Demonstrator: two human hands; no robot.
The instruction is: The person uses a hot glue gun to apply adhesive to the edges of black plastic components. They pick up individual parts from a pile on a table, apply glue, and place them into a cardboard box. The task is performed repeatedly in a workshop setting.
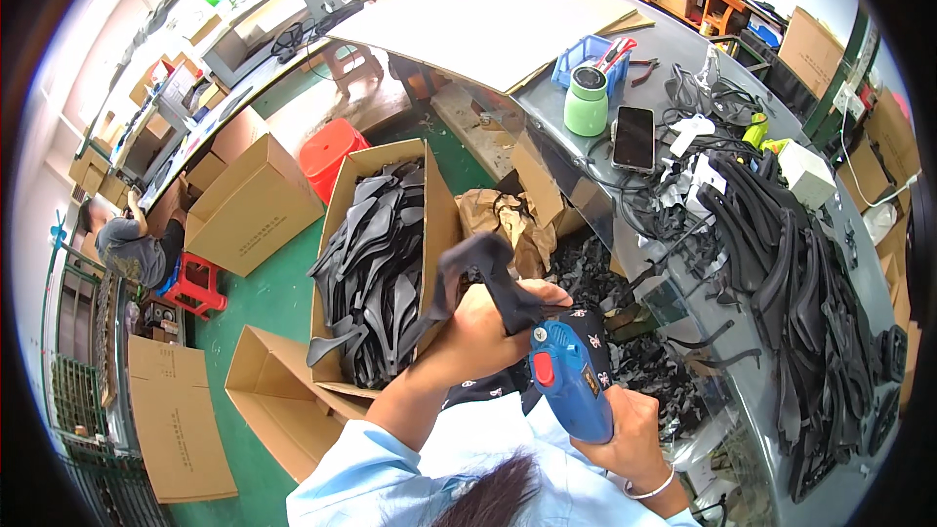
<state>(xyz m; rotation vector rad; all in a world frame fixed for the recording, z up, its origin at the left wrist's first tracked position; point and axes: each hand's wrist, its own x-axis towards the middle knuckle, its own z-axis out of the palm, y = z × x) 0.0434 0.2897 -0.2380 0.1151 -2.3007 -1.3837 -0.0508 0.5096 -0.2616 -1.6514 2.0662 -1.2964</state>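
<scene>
My left hand [476, 327] is closed around a curved black part [478, 259], which looks like moulded rubber or plastic with a bent, loop-like end. My right hand [630, 434] grips a blue handheld power tool [574, 385] with a red button on its upper side. The tool's front end is close to the left fingers and the black part; whether they touch is hidden. Left of my hands stands an open cardboard box [441, 205], filled with similar black parts [366, 263]. More long black parts [771, 234] lie heaped on the grey table at the right.
On the grey table [683, 39] are a green bottle [586, 102], a phone [634, 140], a blue basket [595, 54] and pliers [644, 71]. Black scraps [673, 371] lie below its edge. A red bucket [332, 154] and cardboard boxes stand leftward; another person [137, 249] sits on a red stool [198, 283].
</scene>
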